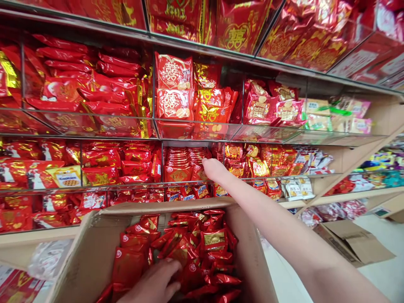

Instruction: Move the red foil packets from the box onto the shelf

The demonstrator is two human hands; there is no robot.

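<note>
My right hand (215, 169) reaches into a shelf compartment at the centre, its fingers closed at the edge of a red foil snack packet (198, 171). Beside that packet stands a tight row of matching red packets (178, 173). Below, my left hand (158, 278) is inside an open cardboard box (90, 252), with thumb and fingers apart over loose red packets (189, 248). Its fingertips touch the packets, and part of the hand is in shadow. No packet is plainly gripped by it.
Clear-fronted shelves (195, 131) full of red and gold packets run above and beside the box. A yellow cookie packet (66, 176) sits at the left. A flattened carton (353, 242) lies on the pale floor (375, 227) at the right.
</note>
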